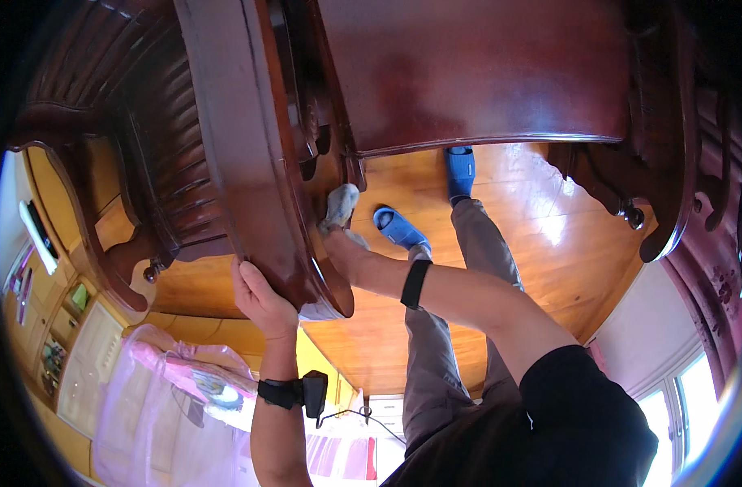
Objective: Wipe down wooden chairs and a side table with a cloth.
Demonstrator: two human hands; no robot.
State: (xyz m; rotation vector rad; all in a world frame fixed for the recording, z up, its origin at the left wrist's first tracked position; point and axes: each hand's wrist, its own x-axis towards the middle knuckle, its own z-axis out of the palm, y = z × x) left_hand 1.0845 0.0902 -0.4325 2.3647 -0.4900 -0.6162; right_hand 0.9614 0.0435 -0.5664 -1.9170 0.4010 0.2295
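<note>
My left hand (266, 301) grips the near end of a broad, dark red-brown wooden armrest (243, 152), its thumb along the outer edge. On the armrest's other side, my right hand (339, 243) has a grey-white cloth (342, 204) bunched in it, close against the wooden side below the armrest. Some of the right fingers are hidden by the cloth and the wood. The polished wooden seat (468, 79) extends from that side towards the top of the view.
A slatted wooden chair (164, 152) stands at left. Another curved wooden arm (669, 182) rises at right. My feet wear blue slippers (401, 228) on the shiny wood floor (547, 274). Behind at lower left are a sheer pink-purple net (127, 402) and a wire hanger (365, 412).
</note>
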